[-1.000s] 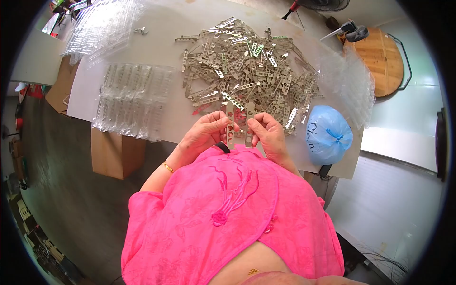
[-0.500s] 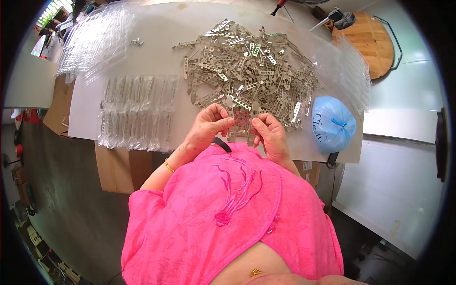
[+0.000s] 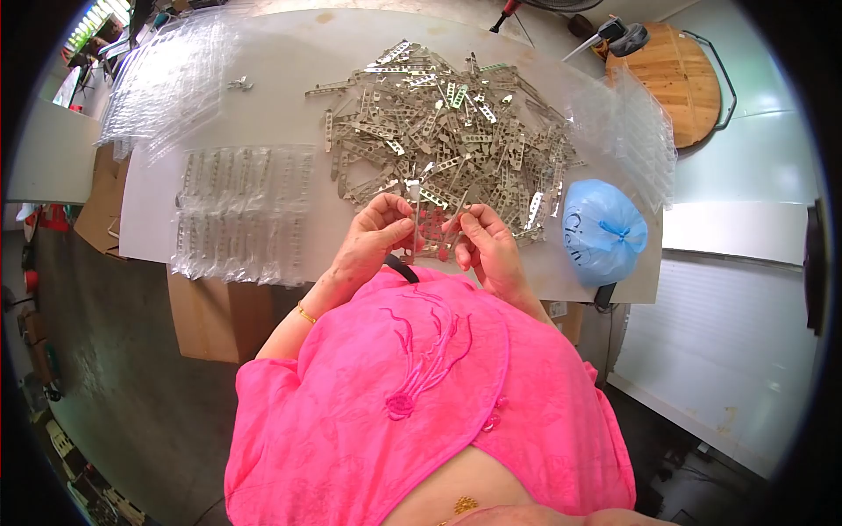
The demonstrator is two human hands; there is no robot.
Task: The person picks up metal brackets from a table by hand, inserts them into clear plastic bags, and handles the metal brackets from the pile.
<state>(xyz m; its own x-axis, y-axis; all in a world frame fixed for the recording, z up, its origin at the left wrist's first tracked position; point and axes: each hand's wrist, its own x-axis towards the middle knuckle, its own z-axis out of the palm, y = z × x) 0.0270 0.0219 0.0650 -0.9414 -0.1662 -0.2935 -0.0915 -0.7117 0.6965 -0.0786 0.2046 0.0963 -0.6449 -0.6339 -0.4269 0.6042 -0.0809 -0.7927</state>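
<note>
My left hand [image 3: 379, 231] pinches a thin slotted metal strip [image 3: 416, 196] between thumb and fingers, and the strip stands nearly upright in view, turned edge-on. A second metal strip [image 3: 460, 209] is pinched in my right hand [image 3: 488, 243], leaning with its top to the right. The two strips are held apart, a short way in front of my pink top. Right behind my hands lies a big loose pile of perforated metal strips [image 3: 474, 138]. Red shows between my hands, but I cannot tell what it belongs to.
Clear plastic packs with metal strips [image 3: 241, 215] lie in two rows at left. Clear plastic sheets [image 3: 171, 79] are stacked at the far left, more plastic sheets [image 3: 645, 131] at right. A tied blue bag [image 3: 605, 235] sits near the right table edge. A cardboard box [image 3: 215, 317] stands below.
The strip in my right hand has turned from upright and face-on to leaning and narrower. My left hand's strip has turned edge-on. The whole view has shifted slightly.
</note>
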